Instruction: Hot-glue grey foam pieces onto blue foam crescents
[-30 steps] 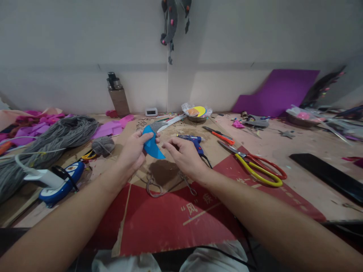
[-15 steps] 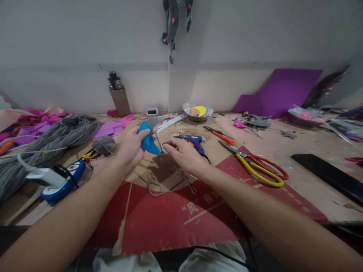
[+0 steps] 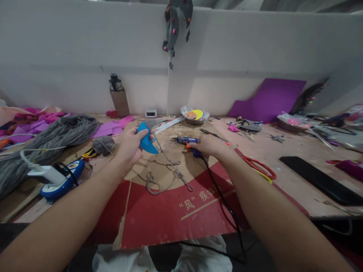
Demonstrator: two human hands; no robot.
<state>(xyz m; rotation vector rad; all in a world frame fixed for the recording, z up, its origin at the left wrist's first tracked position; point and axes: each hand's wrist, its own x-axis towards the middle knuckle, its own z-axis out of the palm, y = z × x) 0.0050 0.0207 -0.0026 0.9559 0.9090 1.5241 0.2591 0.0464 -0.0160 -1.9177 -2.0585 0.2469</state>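
My left hand point(image 3: 132, 145) is closed on a blue crescent-shaped felt piece point(image 3: 147, 142), held above the cardboard. A grey yarn cord point(image 3: 167, 160) hangs from near the felt and trails in loops over the cardboard point(image 3: 159, 223). My right hand point(image 3: 208, 145) is wrapped around the handle of a blue hot glue gun point(image 3: 184, 140), its orange trigger just showing and its nozzle pointing left. From the grip a black cable point(image 3: 217, 185) runs down past the table edge. Red and yellow scissors point(image 3: 259, 168) lie partly hidden behind my right forearm.
Grey yarn point(image 3: 65, 138) and a blue power strip point(image 3: 64, 185) with a white plug lie at the left. A utility knife point(image 3: 214, 135) is beyond my right hand. At the right rests a black flat object point(image 3: 320, 179). A purple sheet point(image 3: 272, 100) leans on the wall.
My right hand has left the grey cord near the felt and moved right onto the glue gun. My left hand keeps the blue felt. The view has tilted up slightly.
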